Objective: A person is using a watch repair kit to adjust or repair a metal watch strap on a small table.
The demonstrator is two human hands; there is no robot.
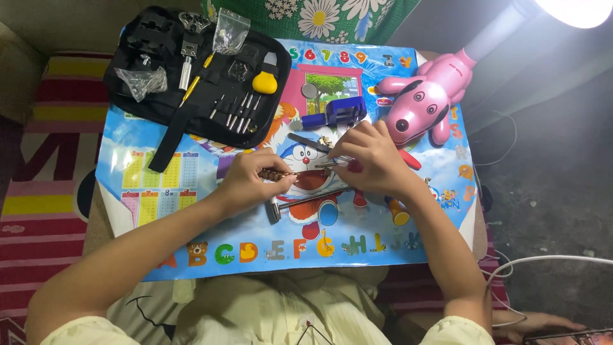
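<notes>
My left hand (250,181) pinches a brown metal watch band (276,173) above a colourful cartoon mat (191,211). My right hand (373,160) grips a thin metal tool (331,163) whose tip points left at the end of the band. The two hands nearly meet at the mat's middle. A small hammer (300,203) lies on the mat just below the hands. A blue watch-link remover (335,115) stands just beyond my right hand.
An open black tool case (191,76) with screwdrivers, a yellow-handled tool and small plastic bags lies at the mat's far left. A pink dog-shaped lamp (424,99) stands at the far right. A white cable (543,260) runs along the floor at right.
</notes>
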